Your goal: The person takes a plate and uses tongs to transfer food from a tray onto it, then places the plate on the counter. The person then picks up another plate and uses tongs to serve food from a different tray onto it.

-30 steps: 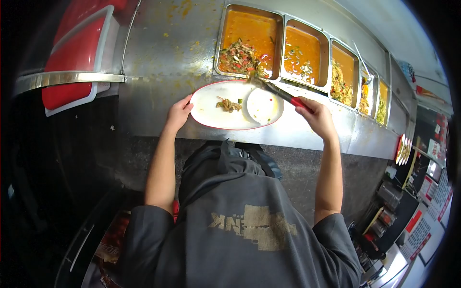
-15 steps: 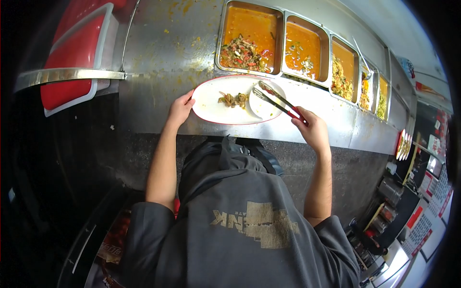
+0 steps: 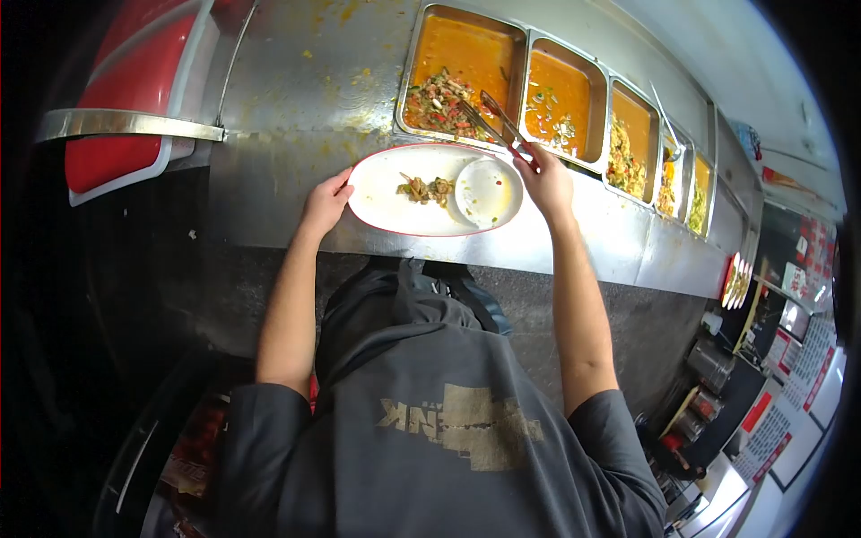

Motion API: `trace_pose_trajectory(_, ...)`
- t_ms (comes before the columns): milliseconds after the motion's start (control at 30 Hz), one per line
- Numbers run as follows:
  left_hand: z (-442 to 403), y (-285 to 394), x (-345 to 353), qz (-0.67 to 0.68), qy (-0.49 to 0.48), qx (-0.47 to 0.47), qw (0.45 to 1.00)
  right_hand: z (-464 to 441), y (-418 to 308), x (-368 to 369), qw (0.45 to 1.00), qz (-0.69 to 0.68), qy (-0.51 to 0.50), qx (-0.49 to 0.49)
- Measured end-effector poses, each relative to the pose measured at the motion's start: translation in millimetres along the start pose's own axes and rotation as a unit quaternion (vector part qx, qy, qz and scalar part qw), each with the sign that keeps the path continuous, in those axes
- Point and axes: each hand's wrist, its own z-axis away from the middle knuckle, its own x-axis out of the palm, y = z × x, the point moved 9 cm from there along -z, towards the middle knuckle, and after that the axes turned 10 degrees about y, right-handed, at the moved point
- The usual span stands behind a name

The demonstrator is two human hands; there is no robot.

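Observation:
My left hand [image 3: 326,203] grips the left rim of a white oval plate [image 3: 375,193] with a red edge. On the plate are a small heap of cooked food [image 3: 424,190] and, at its right end, a round white dish [image 3: 484,193] with a few scraps in it. In my right hand [image 3: 546,182] are metal tongs [image 3: 508,128] with red handles. Their arms are spread, with the tips over the right side of the first food pan [image 3: 465,38], beside its chopped vegetable mix [image 3: 439,106].
More metal pans of orange sauce and food run to the right, starting with the second pan [image 3: 563,87]; a ladle [image 3: 662,109] rests in a farther one. A red container [image 3: 126,99] and a curved metal bar [image 3: 126,125] are at the left. Small plates [image 3: 737,282] stand at the counter's right end.
The tongs and my right hand have moved from above the round dish up to the first pan. The heap on the plate is larger than one second ago.

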Motion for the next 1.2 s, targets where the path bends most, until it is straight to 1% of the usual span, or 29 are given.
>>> trace_pose_trajectory(100,0.5,5.3,-2.1,-0.022,0.007,0.004,1.000,-25.0,-4.0,16.9,0.996,0.068,-0.051,0.012)
trace_pose_trajectory(133,1.1,6.2,-2.2,-0.022,0.008,0.001,1.000,-30.1,-8.3,19.0,0.994,0.067,-0.078,0.025)
trace_pose_trajectory(233,1.8,6.6,-2.4,-0.030,0.010,-0.006,0.999,-45.3,-7.8,34.9,0.990,0.106,-0.097,0.008)
trace_pose_trajectory(367,4.5,13.2,-4.0,-0.031,0.013,-0.009,0.999,-51.0,-4.1,46.8,0.988,0.117,-0.100,-0.003)
trace_pose_trajectory(467,3.4,8.2,-3.2,-0.031,0.014,-0.012,0.999,-51.2,1.6,42.0,0.993,0.075,-0.090,0.020)
trace_pose_trajectory(567,3.8,12.5,-3.1,-0.028,0.007,-0.011,1.000,-45.5,-7.0,26.8,0.995,0.042,-0.091,0.009)
trace_pose_trajectory(767,4.2,11.9,-4.2,-0.032,0.008,-0.008,0.999,-28.5,1.6,1.0,0.989,-0.124,-0.065,0.050)
trace_pose_trajectory(867,0.6,-1.4,-1.3,-0.017,0.001,-0.015,1.000,-7.0,-8.2,-24.4,0.974,-0.192,-0.099,0.074)
trace_pose_trajectory(967,1.3,0.5,-0.8,0.008,-0.011,-0.036,0.999,26.2,-10.6,-41.0,0.966,-0.215,-0.121,0.078)
trace_pose_trajectory(1033,-0.5,-3.5,0.4,0.015,-0.011,-0.030,0.999,47.8,-20.1,-49.4,0.969,-0.181,-0.160,0.046)
trace_pose_trajectory(1067,-0.9,-6.6,1.0,0.019,-0.011,-0.027,0.999,57.7,-22.6,-51.2,0.970,-0.160,-0.176,0.047)
trace_pose_trajectory(1100,-1.0,-7.7,1.7,0.015,-0.018,-0.027,0.999,64.3,-30.9,-57.9,0.979,-0.130,-0.157,0.023)
trace_pose_trajectory(1167,-1.7,-9.5,3.7,0.008,-0.033,-0.025,0.999,75.6,-37.1,-62.2,0.988,-0.025,-0.149,-0.003)
trace_pose_trajectory(1200,-1.8,-9.0,3.9,0.005,-0.033,-0.022,0.999,79.3,-40.3,-65.2,0.989,-0.011,-0.143,-0.021)
